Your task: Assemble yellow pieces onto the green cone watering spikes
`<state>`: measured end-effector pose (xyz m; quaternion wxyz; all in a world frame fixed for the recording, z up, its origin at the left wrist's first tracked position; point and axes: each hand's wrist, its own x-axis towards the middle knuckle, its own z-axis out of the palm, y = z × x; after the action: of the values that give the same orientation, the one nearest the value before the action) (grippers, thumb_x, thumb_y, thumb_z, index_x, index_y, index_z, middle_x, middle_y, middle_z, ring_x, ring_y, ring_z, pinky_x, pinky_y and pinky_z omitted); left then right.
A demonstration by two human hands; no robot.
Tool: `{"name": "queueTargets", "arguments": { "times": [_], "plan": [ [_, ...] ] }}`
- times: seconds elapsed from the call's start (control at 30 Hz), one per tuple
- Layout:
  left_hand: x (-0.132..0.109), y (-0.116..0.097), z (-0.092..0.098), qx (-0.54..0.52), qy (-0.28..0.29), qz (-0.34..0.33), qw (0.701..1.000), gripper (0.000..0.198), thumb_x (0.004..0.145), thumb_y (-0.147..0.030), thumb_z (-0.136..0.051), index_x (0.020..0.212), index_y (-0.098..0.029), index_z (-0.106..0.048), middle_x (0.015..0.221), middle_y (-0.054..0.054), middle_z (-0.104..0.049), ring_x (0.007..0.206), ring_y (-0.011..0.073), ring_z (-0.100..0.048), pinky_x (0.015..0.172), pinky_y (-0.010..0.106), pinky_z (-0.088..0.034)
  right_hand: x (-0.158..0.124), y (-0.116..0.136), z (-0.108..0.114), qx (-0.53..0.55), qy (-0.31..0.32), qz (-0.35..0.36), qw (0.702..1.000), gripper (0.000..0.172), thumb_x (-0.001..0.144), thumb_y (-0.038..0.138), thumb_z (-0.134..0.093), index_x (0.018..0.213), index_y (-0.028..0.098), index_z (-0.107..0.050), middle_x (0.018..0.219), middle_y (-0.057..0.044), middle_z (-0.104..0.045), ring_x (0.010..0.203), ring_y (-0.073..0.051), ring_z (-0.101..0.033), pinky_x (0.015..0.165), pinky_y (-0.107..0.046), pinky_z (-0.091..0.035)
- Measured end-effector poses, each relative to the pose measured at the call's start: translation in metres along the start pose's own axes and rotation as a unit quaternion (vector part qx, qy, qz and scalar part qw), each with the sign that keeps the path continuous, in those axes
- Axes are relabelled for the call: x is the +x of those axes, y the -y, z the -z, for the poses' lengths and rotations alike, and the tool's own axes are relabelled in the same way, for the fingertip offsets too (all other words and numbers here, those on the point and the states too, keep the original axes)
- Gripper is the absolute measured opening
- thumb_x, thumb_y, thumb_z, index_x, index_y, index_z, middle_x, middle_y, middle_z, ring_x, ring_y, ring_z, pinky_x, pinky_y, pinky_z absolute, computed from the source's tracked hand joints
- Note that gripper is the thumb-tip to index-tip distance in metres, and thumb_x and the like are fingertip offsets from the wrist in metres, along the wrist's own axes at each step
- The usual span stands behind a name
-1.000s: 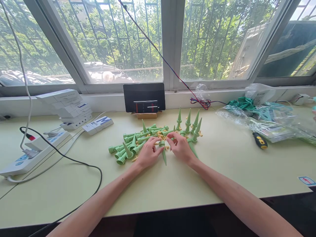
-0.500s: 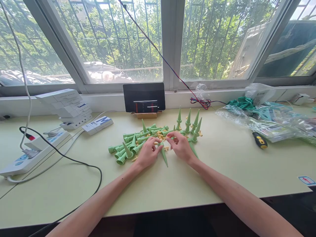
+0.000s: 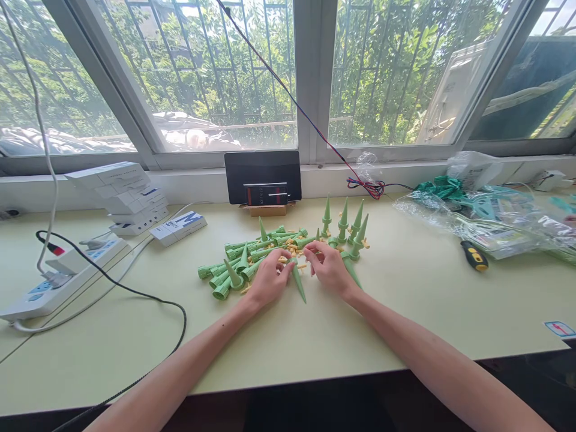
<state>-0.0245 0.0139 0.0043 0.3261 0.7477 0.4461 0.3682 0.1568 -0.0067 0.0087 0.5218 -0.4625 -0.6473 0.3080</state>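
Observation:
My left hand (image 3: 272, 276) is closed on a green plant watering spike (image 3: 299, 284), its pointed end slanting toward the table's front edge. A short way to the right, my right hand (image 3: 327, 266) has its thumb and fingers pinched together. Whatever sits between those fingertips is too small to make out. Small yellow plastic pieces (image 3: 294, 243) lie scattered behind and between the hands. A heap of green spikes (image 3: 234, 264) spreads beside and behind my left hand. Several spikes with yellow pieces fitted (image 3: 343, 222) stand upright behind my right hand, and another spike (image 3: 353, 273) lies beside it.
A phone (image 3: 266, 194) leans on a black panel (image 3: 262, 168) at the back. White boxes (image 3: 121, 192) and a power strip (image 3: 67, 279) with cables occupy the left. To the right lie a screwdriver (image 3: 474, 256) and plastic bags (image 3: 499, 222).
The spike in my left hand has barely shifted. My right fingertips remain near it, with only a slight movement. At the far right edge, part of another person's hand has come into view.

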Motion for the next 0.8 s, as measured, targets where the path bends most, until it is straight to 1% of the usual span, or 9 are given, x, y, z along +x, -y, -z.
{"name": "queueTargets", "arguments": {
  "times": [0.1,0.17,0.23,0.3,0.37,0.5,0.63,0.73,0.8],
  "plan": [
    [-0.001,-0.0033,0.0,-0.041,0.013,0.033,0.999,0.025,0.09,-0.046,-0.056,0.098,-0.022,-0.052,0.066,-0.003,-0.061,0.046,0.0139,-0.058,0.046,0.026,-0.046,0.0001,0.001,-0.0002,-0.006,-0.009,0.0,1.0,0.027,0.092,0.046,-0.053,0.087,0.021,-0.062,0.086,-0.005,-0.066,0.053,-0.014,-0.056,0.05,-0.029,-0.048],
    [-0.0006,-0.0035,-0.0006,-0.073,0.013,0.05,0.996,0.027,0.09,-0.047,-0.056,0.098,-0.023,-0.049,0.065,-0.004,-0.061,0.044,0.0137,-0.057,0.046,0.027,-0.048,0.0005,0.0012,-0.0004,-0.013,-0.018,0.0,1.0,0.026,0.091,0.044,-0.054,0.089,0.021,-0.063,0.09,-0.006,-0.068,0.055,-0.015,-0.056,0.05,-0.029,-0.048],
    [0.0008,-0.0027,-0.0015,-0.114,0.004,0.057,0.992,0.028,0.089,-0.047,-0.057,0.097,-0.023,-0.046,0.073,-0.002,-0.063,0.052,0.0147,-0.062,0.051,0.029,-0.053,0.0011,0.0008,-0.0006,-0.018,-0.025,-0.002,1.0,0.025,0.091,0.044,-0.054,0.09,0.02,-0.063,0.092,-0.007,-0.068,0.056,-0.014,-0.056,0.05,-0.029,-0.048],
    [0.0026,-0.0021,-0.0019,-0.159,-0.005,0.054,0.986,0.03,0.088,-0.047,-0.058,0.096,-0.022,-0.044,0.085,0.001,-0.065,0.065,0.016,-0.067,0.06,0.031,-0.058,0.0016,-0.0002,-0.001,-0.017,-0.026,-0.002,1.0,0.025,0.091,0.044,-0.054,0.089,0.02,-0.062,0.091,-0.006,-0.067,0.054,-0.014,-0.056,0.049,-0.028,-0.047],
    [0.004,-0.0021,-0.0016,-0.197,-0.007,0.051,0.979,0.032,0.088,-0.048,-0.06,0.095,-0.022,-0.043,0.093,0.002,-0.064,0.075,0.0164,-0.068,0.067,0.034,-0.06,0.0018,-0.001,-0.0013,-0.014,-0.025,0.0,1.0,0.026,0.091,0.045,-0.053,0.087,0.02,-0.06,0.088,-0.006,-0.066,0.053,-0.013,-0.055,0.049,-0.028,-0.047],
    [0.0054,-0.0034,0.0003,-0.246,-0.002,0.074,0.966,0.034,0.087,-0.049,-0.062,0.095,-0.021,-0.044,0.093,0.001,-0.063,0.075,0.0148,-0.068,0.073,0.036,-0.059,0.0016,0.0002,-0.0011,-0.016,-0.027,-0.011,0.999,0.032,0.092,0.05,-0.05,0.08,0.021,-0.055,0.076,-0.003,-0.062,0.049,-0.014,-0.052,0.048,-0.028,-0.044],
    [0.0064,-0.0033,0.0015,-0.292,-0.001,0.092,0.952,0.037,0.084,-0.05,-0.065,0.096,-0.02,-0.046,0.095,0.003,-0.066,0.072,0.0144,-0.067,0.071,0.034,-0.058,0.0012,0.0031,-0.0005,-0.029,-0.029,-0.03,0.999,0.039,0.093,0.055,-0.048,0.072,0.022,-0.049,0.061,0.0,-0.054,0.048,-0.014,-0.051,0.048,-0.028,-0.043],
    [0.007,-0.0025,0.0022,-0.313,-0.001,0.096,0.945,0.037,0.083,-0.049,-0.066,0.097,-0.02,-0.048,0.097,0.004,-0.066,0.069,0.0138,-0.065,0.066,0.032,-0.056,0.0012,0.0031,-0.0005,-0.027,-0.023,-0.026,0.999,0.039,0.093,0.054,-0.049,0.073,0.021,-0.051,0.062,0.0,-0.054,0.048,-0.014,-0.051,0.047,-0.027,-0.042],
    [0.0071,-0.0023,0.0026,-0.322,0.0,0.099,0.942,0.036,0.084,-0.049,-0.066,0.097,-0.02,-0.049,0.092,0.002,-0.065,0.066,0.013,-0.063,0.062,0.03,-0.055,0.0011,0.0025,-0.0007,-0.022,-0.018,-0.02,0.999,0.035,0.092,0.053,-0.05,0.077,0.021,-0.053,0.067,-0.001,-0.057,0.049,-0.014,-0.051,0.047,-0.027,-0.042]
  ]
}}
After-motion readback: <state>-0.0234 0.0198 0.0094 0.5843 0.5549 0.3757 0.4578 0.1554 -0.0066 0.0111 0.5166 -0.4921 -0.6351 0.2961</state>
